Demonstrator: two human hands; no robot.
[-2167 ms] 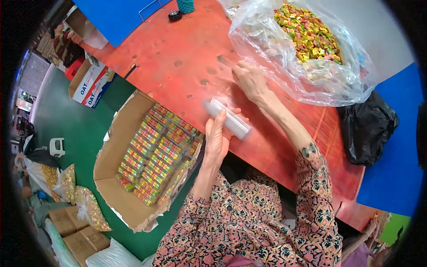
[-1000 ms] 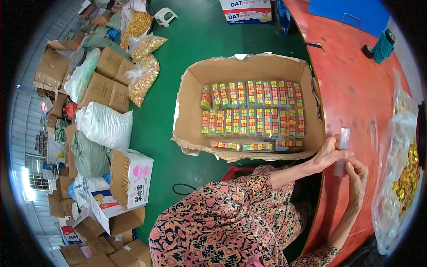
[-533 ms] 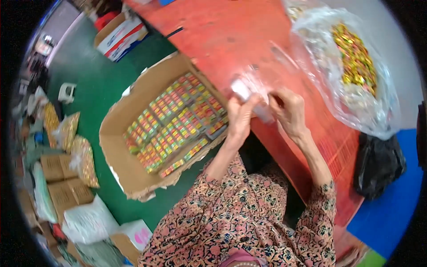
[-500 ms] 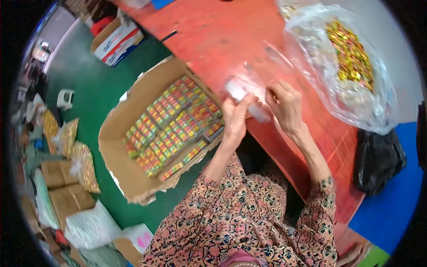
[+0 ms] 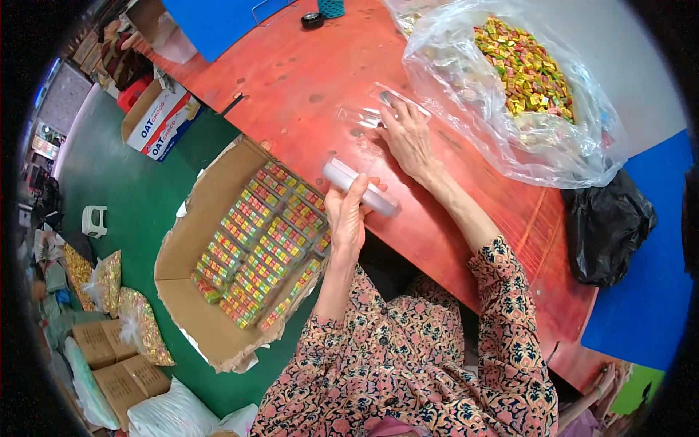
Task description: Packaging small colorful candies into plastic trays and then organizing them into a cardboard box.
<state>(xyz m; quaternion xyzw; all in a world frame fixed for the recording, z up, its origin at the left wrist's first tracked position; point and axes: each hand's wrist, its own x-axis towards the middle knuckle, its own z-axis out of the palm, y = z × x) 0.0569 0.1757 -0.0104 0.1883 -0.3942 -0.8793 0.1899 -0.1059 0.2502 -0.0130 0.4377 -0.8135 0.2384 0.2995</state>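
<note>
My left hand [image 5: 346,218] is closed round a long, narrow clear plastic case [image 5: 358,186], held at a tilt over the table's near edge; whether it is one piece or several nested ones I cannot tell. Out over the red table, my right hand [image 5: 408,140] has its fingers stretched and apart, at another clear plastic piece [image 5: 358,115] lying flat. A second clear piece [image 5: 397,95] lies beside those fingertips. To the left of my left hand, a cardboard box [image 5: 178,255] holds rows of small clear packs [image 5: 266,247] filled with red, yellow and green wrapped pieces.
A big clear bag [image 5: 451,95] of small gold, red and green wrapped pieces [image 5: 528,69] rests at the table's [image 5: 291,95] far right. A black plastic bag [image 5: 608,226] hangs by the right edge. Filled bags [image 5: 142,320] and cartons [image 5: 124,379] stand on the green floor at left.
My right hand has moved away from my left, up and left to the plastic pieces on the table, and its curled fingers have opened. My left hand keeps the clear case. The view has shifted.
</note>
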